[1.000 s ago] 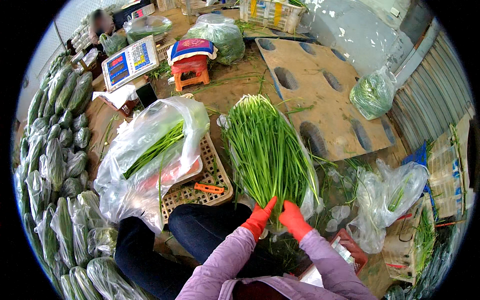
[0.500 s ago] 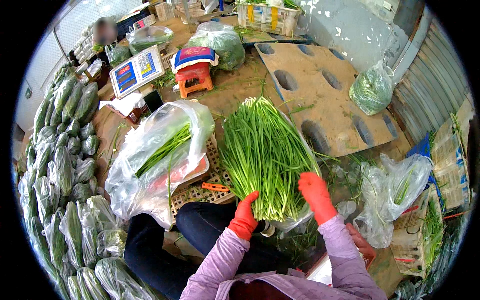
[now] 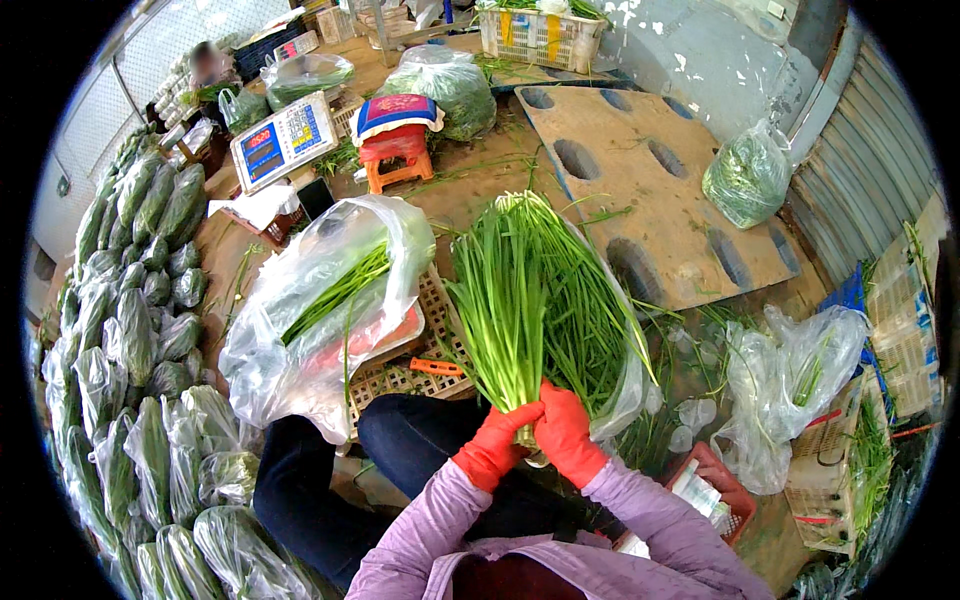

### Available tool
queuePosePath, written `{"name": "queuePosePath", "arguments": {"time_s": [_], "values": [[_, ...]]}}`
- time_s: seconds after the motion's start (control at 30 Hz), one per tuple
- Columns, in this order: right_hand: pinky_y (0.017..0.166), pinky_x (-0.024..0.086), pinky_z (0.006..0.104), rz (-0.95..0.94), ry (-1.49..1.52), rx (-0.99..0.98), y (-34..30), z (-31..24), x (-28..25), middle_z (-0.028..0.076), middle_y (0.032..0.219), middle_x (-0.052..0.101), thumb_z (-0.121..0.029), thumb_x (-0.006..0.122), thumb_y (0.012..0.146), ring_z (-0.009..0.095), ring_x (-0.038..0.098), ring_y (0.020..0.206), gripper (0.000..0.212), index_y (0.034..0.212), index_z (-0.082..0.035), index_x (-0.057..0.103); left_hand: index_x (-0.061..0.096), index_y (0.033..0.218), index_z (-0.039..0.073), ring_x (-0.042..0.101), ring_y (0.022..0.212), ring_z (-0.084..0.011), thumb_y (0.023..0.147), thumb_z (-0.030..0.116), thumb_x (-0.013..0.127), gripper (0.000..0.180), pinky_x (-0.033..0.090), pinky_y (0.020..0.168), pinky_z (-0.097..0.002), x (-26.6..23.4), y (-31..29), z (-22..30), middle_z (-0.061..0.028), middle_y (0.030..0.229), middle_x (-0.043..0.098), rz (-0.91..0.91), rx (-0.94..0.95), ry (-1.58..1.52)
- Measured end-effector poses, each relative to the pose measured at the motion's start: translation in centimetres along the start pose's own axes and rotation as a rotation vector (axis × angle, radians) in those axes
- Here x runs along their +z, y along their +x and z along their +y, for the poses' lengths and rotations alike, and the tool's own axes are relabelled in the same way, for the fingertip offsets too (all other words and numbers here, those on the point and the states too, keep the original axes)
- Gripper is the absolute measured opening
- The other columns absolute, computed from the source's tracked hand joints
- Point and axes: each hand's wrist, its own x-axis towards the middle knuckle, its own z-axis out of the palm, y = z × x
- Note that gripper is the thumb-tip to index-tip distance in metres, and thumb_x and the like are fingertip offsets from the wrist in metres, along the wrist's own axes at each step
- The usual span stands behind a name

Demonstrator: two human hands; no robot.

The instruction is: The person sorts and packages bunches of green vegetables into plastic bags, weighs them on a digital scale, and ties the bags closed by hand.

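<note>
With red gloves on, my left hand point(image 3: 492, 448) and my right hand point(image 3: 568, 432) meet at the near end of a bunch of garlic chives point(image 3: 503, 330). Both are closed round its pale stems, and the long green leaves point away from me. Under and to the right of it lies a pile of more chives point(image 3: 592, 300) on a clear plastic sheet or bag point(image 3: 632, 385). To the left, a large clear plastic bag point(image 3: 265, 330) with some chives inside sits over a tray on a yellowish plastic crate point(image 3: 385, 385). An orange-handled tool point(image 3: 437, 367) rests on that crate.
Bagged greens point(image 3: 130, 330) are heaped along the left. A digital scale point(image 3: 285, 140) and a small orange stool point(image 3: 397, 165) stand ahead. A holed board point(image 3: 650, 200) lies at the far right. Nearer are a loose plastic bag point(image 3: 775, 400) and a red basket point(image 3: 735, 490). Another person sits far left.
My right hand has come in from the right edge of the pile to my left hand. A bunch of chives is now gathered between both hands, apart from the rest of the pile.
</note>
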Motion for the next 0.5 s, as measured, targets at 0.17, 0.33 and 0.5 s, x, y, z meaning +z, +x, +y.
{"name": "queuePosePath", "arguments": {"time_s": [0.17, 0.33, 0.5], "values": [[0.064, 0.052, 0.0428, 0.267, 0.025, -0.081, 4.2, 2.1, -3.9, 0.022, 0.076, 0.065, -0.024, 0.058, 0.086, 0.037, 0.065, 0.073, 0.032, 0.103, 0.001, 0.066, 0.049, 0.126, 0.003, 0.064, 0.095, -0.0356, 0.086, 0.009, 0.059, 0.042, 0.054, 0.083, -0.0495, -0.5, -1.7, 3.0, -0.0167, 0.114, 0.062, 0.090, -0.089, -0.170], [0.072, 0.052, 0.0466, 0.123, -0.254, -0.113, 2.4, 7.4, -3.0, 0.021, 0.086, 0.067, -0.038, 0.064, 0.082, 0.038, 0.066, 0.081, 0.061, 0.125, 0.003, 0.051, 0.048, 0.128, 0.001, 0.064, 0.094, -0.0370, 0.089, 0.017, 0.057, 0.044, 0.054, 0.083, -0.0488, -1.6, -1.7, 3.4, -0.0198, 0.118, 0.060, 0.026, -0.149, -0.236], [0.076, 0.051, 0.0502, -0.453, -0.537, 0.373, 0.1, 12.5, 0.3, 0.020, 0.101, 0.067, -0.026, 0.055, 0.085, 0.041, 0.065, 0.089, 0.056, 0.133, -0.002, 0.041, 0.044, 0.133, -0.002, 0.065, 0.093, -0.0331, 0.089, 0.022, 0.057, 0.052, 0.055, 0.080, -0.0440, -0.7, -3.5, 5.4, -0.0219, 0.121, 0.059, -0.118, -0.135, -0.224]]}}
